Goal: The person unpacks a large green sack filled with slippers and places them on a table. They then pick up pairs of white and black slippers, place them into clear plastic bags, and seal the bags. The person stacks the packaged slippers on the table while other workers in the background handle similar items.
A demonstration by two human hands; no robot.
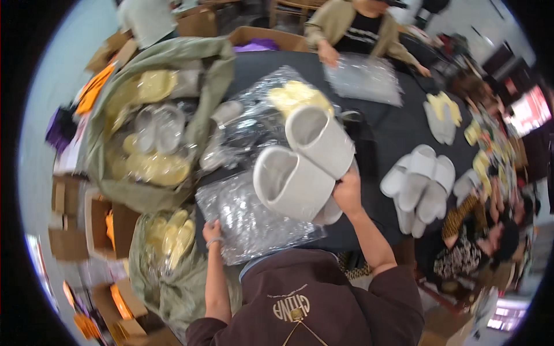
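Note:
My right hand (348,193) is closed around a pair of pale grey slide slippers (300,187), raised above the table with their foot openings tilted toward the far left. At the near left, my left hand (213,231) pinches the edge of a clear plastic bag (254,222), which lies flat and crinkled under the slippers. Just beyond the slippers, a yellow pair (294,97) rests on more clear plastic wrapping (254,124). Several loose grey slippers (420,181) lie grouped to the right of my right hand.
A large green sack (216,86) with bagged yellow and grey slippers stands at the left; a second sack (144,271) sits nearer. Across the black table (381,132), another person handles a stack of clear bags (365,81). More people and slippers line the right side. Cardboard boxes (124,228) stand left.

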